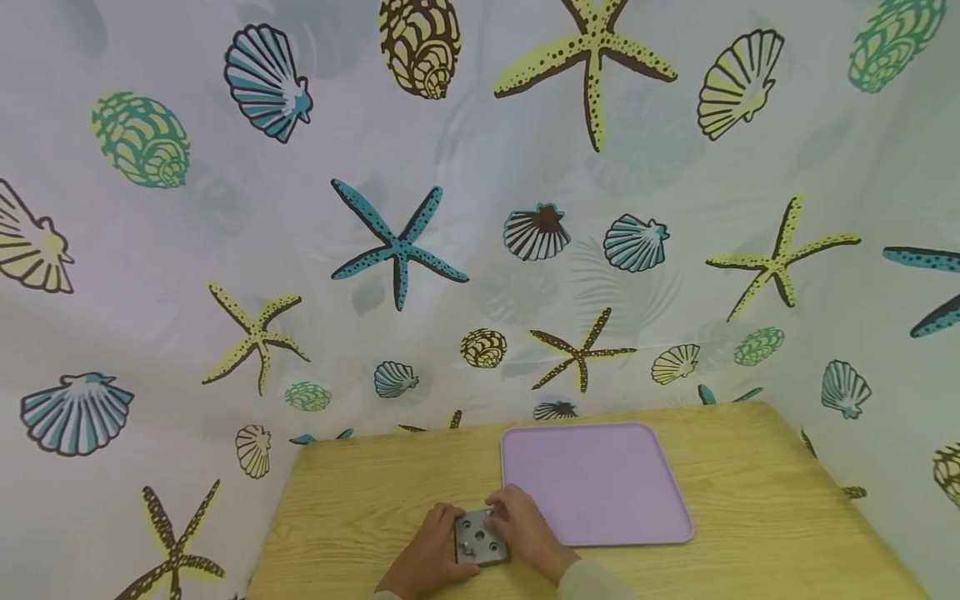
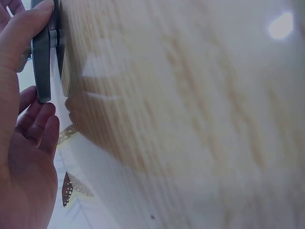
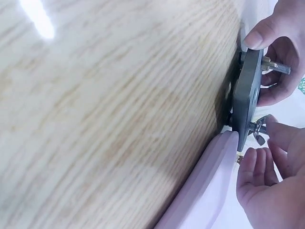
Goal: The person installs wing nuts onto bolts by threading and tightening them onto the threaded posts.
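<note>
A grey metal plate with several holes lies on the table, bolts standing up from it. My left hand holds it by the left side, thumb on the near edge and fingers at the far edge. In the right wrist view a wing nut sits on a threaded bolt at one corner of the plate. Thumb and finger of my right hand pinch at that wing nut. Another bolt with a brass-coloured nut rises near my left hand. A brass-coloured piece shows beside my right fingertips, partly hidden.
A lilac tray lies just right of the plate, its rim close to my right hand. The wooden table has a shell-and-starfish patterned curtain behind it and on both sides.
</note>
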Available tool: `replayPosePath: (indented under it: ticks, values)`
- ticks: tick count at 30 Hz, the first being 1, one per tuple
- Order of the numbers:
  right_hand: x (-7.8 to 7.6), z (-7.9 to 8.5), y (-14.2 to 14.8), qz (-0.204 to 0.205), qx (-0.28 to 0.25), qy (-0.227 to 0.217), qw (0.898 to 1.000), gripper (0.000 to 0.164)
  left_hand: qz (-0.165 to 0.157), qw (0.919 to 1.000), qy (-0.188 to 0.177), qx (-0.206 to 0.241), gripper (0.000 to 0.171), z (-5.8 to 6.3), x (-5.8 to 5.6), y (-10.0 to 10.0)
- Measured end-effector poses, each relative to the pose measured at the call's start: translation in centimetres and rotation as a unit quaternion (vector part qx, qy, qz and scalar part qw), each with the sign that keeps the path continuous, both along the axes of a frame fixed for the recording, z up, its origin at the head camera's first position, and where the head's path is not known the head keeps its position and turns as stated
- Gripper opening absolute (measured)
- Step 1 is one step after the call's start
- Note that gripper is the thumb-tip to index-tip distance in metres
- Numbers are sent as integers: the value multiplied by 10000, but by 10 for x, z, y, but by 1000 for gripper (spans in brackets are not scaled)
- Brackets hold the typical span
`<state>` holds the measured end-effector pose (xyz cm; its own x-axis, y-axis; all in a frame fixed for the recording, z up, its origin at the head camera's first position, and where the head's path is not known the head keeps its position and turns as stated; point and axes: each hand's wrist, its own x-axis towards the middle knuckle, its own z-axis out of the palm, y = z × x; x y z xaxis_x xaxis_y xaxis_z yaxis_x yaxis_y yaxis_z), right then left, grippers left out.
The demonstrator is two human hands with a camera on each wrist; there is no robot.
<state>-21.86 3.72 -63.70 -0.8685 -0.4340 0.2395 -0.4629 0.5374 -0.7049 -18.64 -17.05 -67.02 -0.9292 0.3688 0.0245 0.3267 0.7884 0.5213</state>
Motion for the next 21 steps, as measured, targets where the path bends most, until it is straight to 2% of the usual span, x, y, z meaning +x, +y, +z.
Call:
replayPosePath:
  ticks: [6, 11, 16, 21]
  values:
    - [-1, -1, 1, -65, 107, -270, 9996, 16, -35, 10000, 2, 58, 84, 1, 1, 0]
    - [1, -2, 2, 155, -79, -561, 9983, 22, 27, 10000, -36, 32, 84, 0, 0, 0]
    - [2, -3, 2, 305, -34, -459, 9985, 30, 65, 9998, -145, 108, 83, 1, 1, 1]
    - [-1, -1, 0, 139, 211, -319, 9992, 23, 61, 9998, -143, 147, 83, 3, 1, 1]
